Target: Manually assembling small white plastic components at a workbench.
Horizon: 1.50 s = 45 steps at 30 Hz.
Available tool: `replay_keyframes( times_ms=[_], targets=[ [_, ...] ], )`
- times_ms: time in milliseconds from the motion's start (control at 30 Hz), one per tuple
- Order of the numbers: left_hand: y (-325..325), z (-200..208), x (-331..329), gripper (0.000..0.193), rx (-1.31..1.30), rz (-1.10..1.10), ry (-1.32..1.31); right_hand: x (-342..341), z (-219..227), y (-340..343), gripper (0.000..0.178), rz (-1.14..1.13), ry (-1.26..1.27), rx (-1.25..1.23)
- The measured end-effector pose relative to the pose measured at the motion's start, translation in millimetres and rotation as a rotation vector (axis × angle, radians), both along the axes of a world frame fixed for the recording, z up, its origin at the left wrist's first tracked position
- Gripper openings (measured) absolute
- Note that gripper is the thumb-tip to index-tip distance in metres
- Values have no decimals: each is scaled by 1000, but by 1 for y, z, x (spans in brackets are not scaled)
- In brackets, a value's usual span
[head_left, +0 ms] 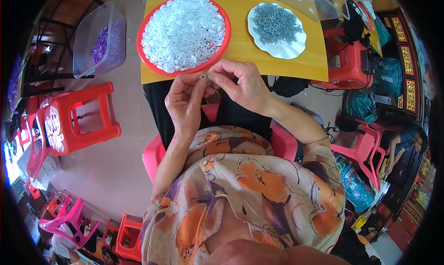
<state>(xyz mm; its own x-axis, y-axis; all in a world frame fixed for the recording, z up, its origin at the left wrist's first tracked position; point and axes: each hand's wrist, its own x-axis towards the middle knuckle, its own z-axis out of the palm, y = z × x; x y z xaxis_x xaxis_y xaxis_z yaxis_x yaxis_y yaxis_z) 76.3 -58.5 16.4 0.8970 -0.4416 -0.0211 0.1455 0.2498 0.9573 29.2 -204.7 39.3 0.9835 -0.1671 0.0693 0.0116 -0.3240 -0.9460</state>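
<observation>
One floral shirt (263, 181), cream w/ orange blooms & purple patches, is nearest, its wearer on a pink seat (153, 157) that shows either side of the lap. Beyond it, L hand (182, 105) & R hand (243, 84) meet by the near edge of a yellow tabletop (240, 43), close to a red basin's rim. L thumb & index fingers are clamped on a tiny pc (204, 76), dark w/ a pale bit, too small to ID; R thumb & index pinch at the same pc from the other side, tips partly hidden. Other L fingers curl loosely below. Red basin (143, 56) sits on the tabletop, L of ctr, heaped w/ small white plastic pcs (180, 33), many ring-shaped or oval. To its R, well apart, a wavy-rimmed white plate (291, 50) holds a pile of short grey rods (275, 24). Far R corner: clear tub (319, 8) w/ a few white bits. Off the tabletop, L side: red stool (99, 140) on a tiled floor (129, 172), & past it a see-through bin (83, 49) w/ purple pcs (108, 43). R side: another red stool (351, 66), a pink chair (360, 147), teal bags (356, 186), & near the rim of view, another person (397, 147), partly visible.
</observation>
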Motion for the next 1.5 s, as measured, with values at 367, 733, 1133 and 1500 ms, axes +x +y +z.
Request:
replay_keyframes(
  times_ms=[367,733,1133,1500],
  targets=[
    [-2,-5,-4,5,96,-31,-64,-4,-5,-2,9,-22,-36,-68],
    [2,-9,11,13,20,-35,173,63,-23,-65,18,-109,-75,-392],
    [9,-8,15,13,-2,1,224,90,-45,-76,15,-188,-20,-443],
    [2,1,32,13,-45,-45,235,64,-1,-60,20,55,167,274]
  ],
)
